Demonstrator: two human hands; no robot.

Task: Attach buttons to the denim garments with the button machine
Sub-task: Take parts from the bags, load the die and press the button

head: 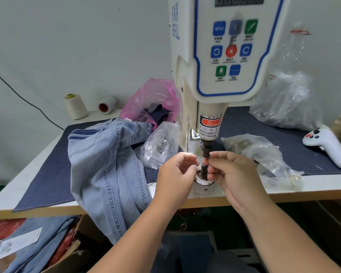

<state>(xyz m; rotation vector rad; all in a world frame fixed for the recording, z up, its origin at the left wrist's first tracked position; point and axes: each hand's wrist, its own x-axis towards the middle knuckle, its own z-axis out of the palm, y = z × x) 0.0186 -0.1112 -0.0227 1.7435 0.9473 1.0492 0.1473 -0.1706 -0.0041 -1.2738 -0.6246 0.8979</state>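
I am working right under the button machine [220, 56], with both hands at its die post [204, 170]. My right hand [232, 174] is pinching a small part, which I take for a button, just beside the top of the post; my left hand [175, 174] is hovering on the other side with fingers loosely curled, and I cannot tell whether it is holding anything. A button is light, hard and slick, so I judge a fingertip pinch by its rim is the only sure hold.

The denim garment [106, 164] is lying left of the machine, draping over the counter [313, 191] edge. It looks soft, floppy and fairly heavy; I would be taking it by the waistband, where the cloth is doubled and stiffer.

Just left of the machine, a clear bag [161, 144] is holding small metal pieces. Behind it, a pink bag [152, 101] is holding dark cloth scraps. Right of the machine, further clear bags [264, 152] are lying crumpled, contents unclear.
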